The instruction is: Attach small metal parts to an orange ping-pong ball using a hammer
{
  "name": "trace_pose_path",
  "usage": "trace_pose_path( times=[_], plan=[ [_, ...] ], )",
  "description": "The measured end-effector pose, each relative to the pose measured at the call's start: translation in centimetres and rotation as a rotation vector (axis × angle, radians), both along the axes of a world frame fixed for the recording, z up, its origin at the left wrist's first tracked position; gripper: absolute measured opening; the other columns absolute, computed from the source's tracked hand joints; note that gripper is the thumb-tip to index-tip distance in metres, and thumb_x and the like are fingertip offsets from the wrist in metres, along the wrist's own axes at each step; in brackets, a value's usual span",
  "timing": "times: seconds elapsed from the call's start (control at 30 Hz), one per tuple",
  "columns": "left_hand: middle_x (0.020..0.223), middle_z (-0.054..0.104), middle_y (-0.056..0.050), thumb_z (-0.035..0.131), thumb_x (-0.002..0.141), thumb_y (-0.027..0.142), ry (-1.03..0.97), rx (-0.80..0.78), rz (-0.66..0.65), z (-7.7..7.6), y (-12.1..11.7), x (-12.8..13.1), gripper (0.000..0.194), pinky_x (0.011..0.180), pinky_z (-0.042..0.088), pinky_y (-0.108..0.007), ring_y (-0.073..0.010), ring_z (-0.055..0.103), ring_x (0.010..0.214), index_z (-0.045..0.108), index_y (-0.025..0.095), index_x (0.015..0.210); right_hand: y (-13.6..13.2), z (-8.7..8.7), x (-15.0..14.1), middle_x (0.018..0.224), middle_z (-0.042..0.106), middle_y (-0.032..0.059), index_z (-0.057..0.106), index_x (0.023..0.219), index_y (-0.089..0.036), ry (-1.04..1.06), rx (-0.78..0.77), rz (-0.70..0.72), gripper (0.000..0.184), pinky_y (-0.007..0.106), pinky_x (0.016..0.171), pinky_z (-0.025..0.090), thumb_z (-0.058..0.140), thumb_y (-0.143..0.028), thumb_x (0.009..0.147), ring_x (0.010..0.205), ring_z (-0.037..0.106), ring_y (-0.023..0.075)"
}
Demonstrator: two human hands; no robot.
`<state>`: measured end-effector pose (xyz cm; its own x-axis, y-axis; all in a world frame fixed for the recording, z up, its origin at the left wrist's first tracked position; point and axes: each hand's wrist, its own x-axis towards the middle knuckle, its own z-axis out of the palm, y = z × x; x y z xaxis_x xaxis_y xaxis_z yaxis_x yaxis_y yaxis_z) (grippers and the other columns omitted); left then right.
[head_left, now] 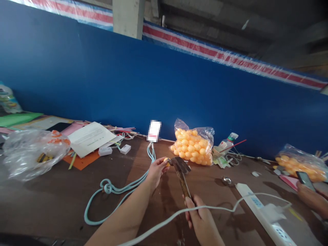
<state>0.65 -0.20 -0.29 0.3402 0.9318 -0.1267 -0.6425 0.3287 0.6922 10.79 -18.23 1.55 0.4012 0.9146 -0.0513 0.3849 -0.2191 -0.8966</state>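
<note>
My left hand (pixel 155 173) pinches a small orange ball (pixel 167 162) between thumb and fingers, above the brown table (pixel 115 208). Wrapped around the wooden handle of a hammer (pixel 183 182) is my right hand (pixel 199 214). The rusty hammer head sits right beside the ball; whether the two touch, I cannot tell. Just behind them stands a clear plastic bag of orange balls (pixel 191 147). A light blue lanyard (pixel 128 187) lies on the table by my left forearm, its blurred white card (pixel 154 131) leaning at the blue wall.
A white cable (pixel 176 213) crosses in front of my right hand to a power strip (pixel 263 212). Papers (pixel 89 138) and a crumpled plastic bag (pixel 33 153) lie left. Rightward are a bottle (pixel 229 141), another ball bag (pixel 299 165) and another person's hand (pixel 311 198) with a phone (pixel 305 181).
</note>
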Motion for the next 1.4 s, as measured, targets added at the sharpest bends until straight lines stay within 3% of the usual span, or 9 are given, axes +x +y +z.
trace_pose_path(
  times=[1.4],
  plan=[
    [0.081,0.067,-0.006,0.074,0.067,0.024,-0.048,0.002,-0.085,-0.67,0.21,-0.30,0.023,0.068,0.051,-0.021,-0.0087,0.061,0.065,0.068,0.012,0.086,0.04,-0.17,-0.29,0.050,0.046,-0.0057,0.049,0.077,-0.020,0.050,0.023,0.004,0.041,0.021,0.042,0.034,0.040,-0.059,0.081,0.041,0.043,0.0102]
  ],
)
